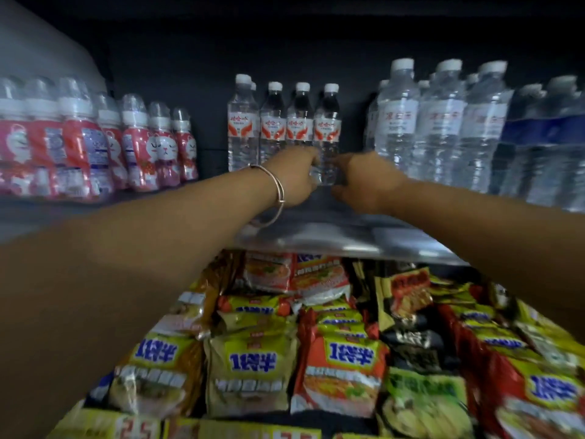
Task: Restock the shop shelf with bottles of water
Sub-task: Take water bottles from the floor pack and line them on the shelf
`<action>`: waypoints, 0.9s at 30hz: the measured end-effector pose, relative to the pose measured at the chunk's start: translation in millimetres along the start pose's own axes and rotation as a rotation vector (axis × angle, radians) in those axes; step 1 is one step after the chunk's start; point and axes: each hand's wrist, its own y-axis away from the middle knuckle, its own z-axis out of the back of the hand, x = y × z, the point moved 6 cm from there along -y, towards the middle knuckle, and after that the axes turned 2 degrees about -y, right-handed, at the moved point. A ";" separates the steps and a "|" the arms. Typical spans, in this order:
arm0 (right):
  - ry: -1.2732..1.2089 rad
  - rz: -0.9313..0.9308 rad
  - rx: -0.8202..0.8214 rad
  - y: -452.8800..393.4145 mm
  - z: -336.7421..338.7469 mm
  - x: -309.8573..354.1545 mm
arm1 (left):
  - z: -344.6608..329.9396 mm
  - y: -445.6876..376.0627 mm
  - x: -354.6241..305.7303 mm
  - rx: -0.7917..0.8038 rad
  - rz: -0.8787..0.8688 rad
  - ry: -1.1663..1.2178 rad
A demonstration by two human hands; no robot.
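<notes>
both hands at the water bottle (pixel 327 134), rightmost of a row of four red-labelled ones mid-shelf (pixel 316 229), upright near the back. left hand (pixel 296 177) curled round its lower left side; right hand (pixel 364 182) on its lower right side, finger closure cannot tell (blurred). pink drink bottles (pixel 95 147) toward the left edge, larger water bottles (pixel 443 128) toward the right. noodle packets (pixel 285 359) below.
</notes>
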 end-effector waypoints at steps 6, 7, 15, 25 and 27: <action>0.013 0.163 -0.274 125.0 -0.5 -43.1 | -46.4 78.4 -87.8 -0.235 -0.093 -0.056; 0.006 0.196 -0.307 147.5 -7.1 -48.7 | -59.8 92.8 -101.2 -0.259 -0.104 -0.057; -0.029 0.242 -0.164 302.6 -158.4 -88.4 | -234.7 200.4 -145.9 -0.197 -0.140 -0.022; -0.205 0.069 0.369 520.5 -483.2 -95.2 | -549.0 401.1 -122.9 0.186 -0.143 0.151; -0.239 0.000 0.456 566.1 -542.7 -84.4 | -604.4 443.9 -113.0 0.258 -0.124 0.180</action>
